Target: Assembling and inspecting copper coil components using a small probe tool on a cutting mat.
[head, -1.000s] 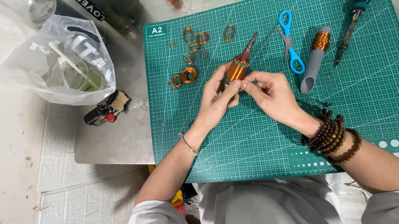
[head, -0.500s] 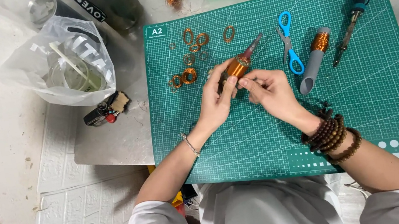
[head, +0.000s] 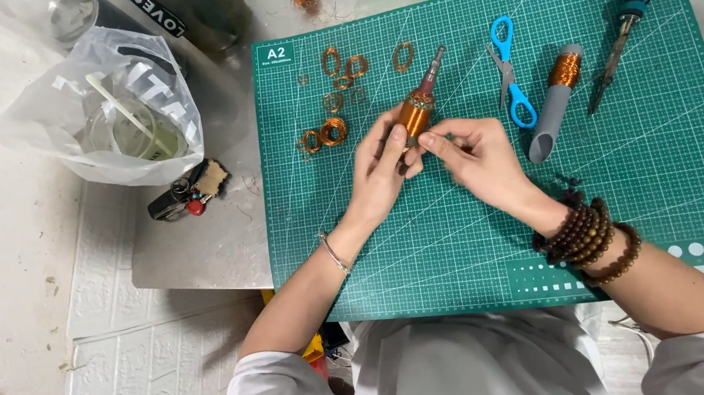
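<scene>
Head view: the left hand (head: 381,168) and the right hand (head: 481,160) meet over the middle of the green cutting mat (head: 512,227); between them sits a copper-wound spool (head: 416,114) with a grey tapered tip pointing up and away toward the mat's far edge. The left hand's fingers are closed around the spool's lower body; the right hand's thumb and forefinger are pinched together at its near end, apparently on a fine wire, though the strand itself is too thin to make out. The likely trouble lies in that pinch; a thin copper strand can snap or kink if pulled hard, and a loosened pinch could let the outer turns spring slack. The spool is held tilted off the mat, so a slip of the left fingers would let it drop and roll toward the small copper coils (head: 330,129) lying just beyond. Blue-handled scissors (head: 509,73) lie near the right hand, blades pointing away; a second wound spool (head: 552,100) rests beside them; the soldering iron (head: 633,13) lies further right, well apart, its cable running off the mat's corner where a sleeve could snag it.
</scene>
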